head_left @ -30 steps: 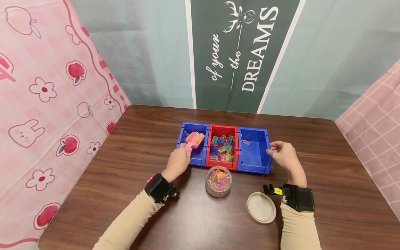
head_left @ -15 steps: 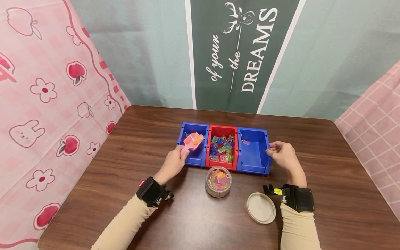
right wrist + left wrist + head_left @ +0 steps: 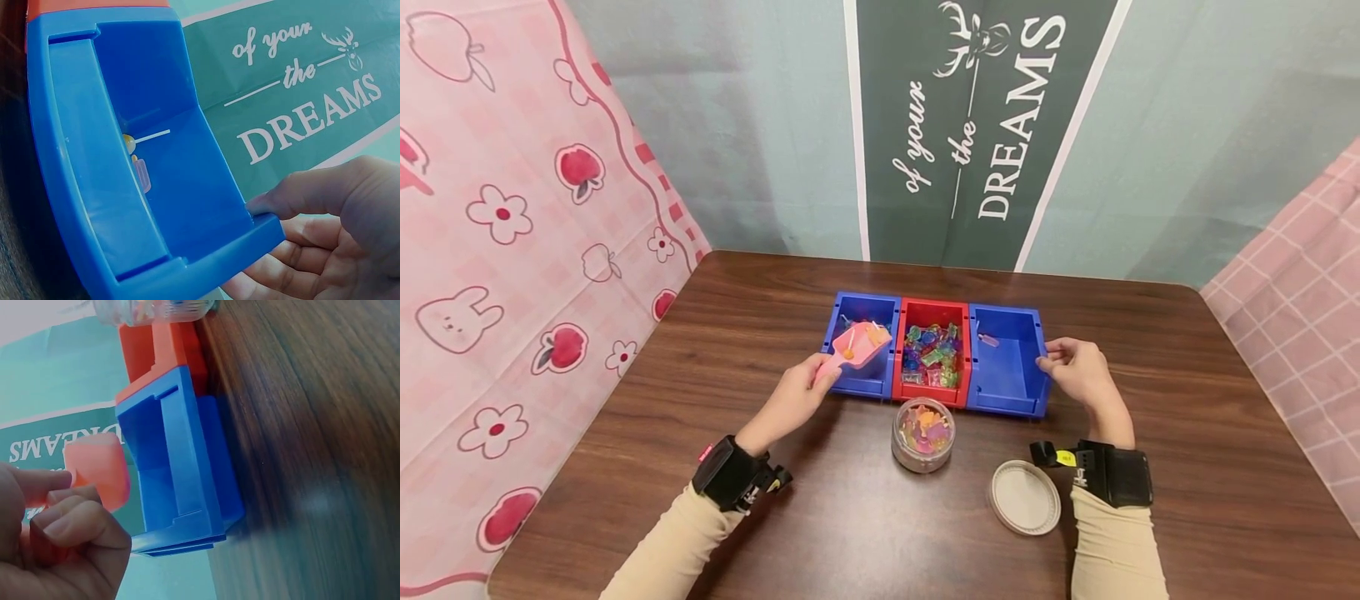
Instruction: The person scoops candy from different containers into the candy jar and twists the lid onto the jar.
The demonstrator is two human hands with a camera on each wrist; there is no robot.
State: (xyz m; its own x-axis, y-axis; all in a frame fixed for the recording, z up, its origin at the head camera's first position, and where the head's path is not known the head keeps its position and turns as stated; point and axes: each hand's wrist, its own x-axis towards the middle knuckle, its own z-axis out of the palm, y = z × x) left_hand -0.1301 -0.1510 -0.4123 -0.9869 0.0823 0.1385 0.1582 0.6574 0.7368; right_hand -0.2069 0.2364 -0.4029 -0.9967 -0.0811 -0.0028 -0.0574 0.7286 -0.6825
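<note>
My left hand [image 3: 792, 402] grips the handle of a pink scoop [image 3: 861, 351], which carries a few small orange and yellow pieces with white sticks. In the head view the scoop overlaps the left blue bin [image 3: 863, 386], where several small pieces lie toward the back. The left wrist view shows the scoop [image 3: 103, 472] beyond curled fingers, its contents hidden. My right hand [image 3: 1081, 372] pinches the outer wall of the right blue bin [image 3: 1011, 371], thumb on the rim. Inside it, a tiny yellow lollipop charm [image 3: 130, 144] and a pink ice-pop charm [image 3: 143, 175] lie on the floor.
Between the blue bins, a red bin [image 3: 934, 309] holds many translucent coloured charms. A clear jar [image 3: 922, 461] of colourful pieces stands open in front of it. Its pale round lid [image 3: 1026, 498] lies to the right on the wooden table [image 3: 880, 533]. A printed curtain [image 3: 775, 150] hangs behind.
My left hand has drawn back to the left and toward me, and the scoop has shifted with it, pieces still in it. My right hand keeps its place on the bin.
</note>
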